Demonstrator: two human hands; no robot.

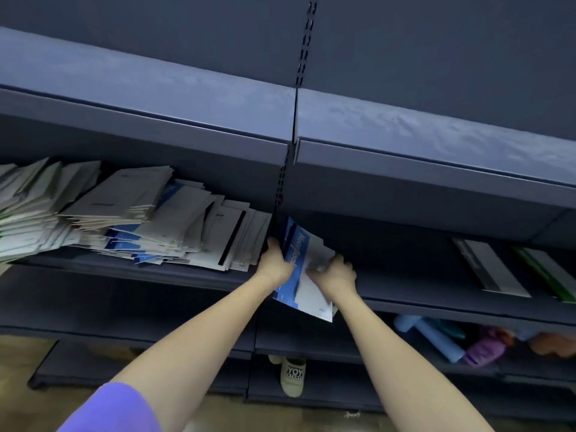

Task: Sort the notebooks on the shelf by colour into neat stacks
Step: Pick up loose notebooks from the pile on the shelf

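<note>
While the jumbled heap of white, cream and blue paper notebooks [149, 219] is lying unsorted just to the left of the grip, both hands are holding a small bundle of blue-and-white paper notebooks [304, 269] at the front lip of the dark blue metal shelf [405, 294]. The left hand [276, 265] is curling round the bundle's left, blue-printed edge, and the right hand [335, 272] is pinching its right side with bent fingers, so the bundle is being clamped from two sides. This two-sided hold looks meant to square the covers against each other before they go down as a stack, and the bare shelf to the right of the grip seems the likely spot.

Well to the right of the grip, on the same shelf, a grey-and-black notebook stack [492, 269] is lying flat, with a green-edged notebook stack [548, 272] just beside it; these appear to be colours already sorted. Below and to the right of the grip, the lower shelf [452, 366] is holding a pale blue roll [436, 338] and a purple bottle [486, 349]. Under the grip, a beige slipper [293, 377] is showing on the floor.
</note>
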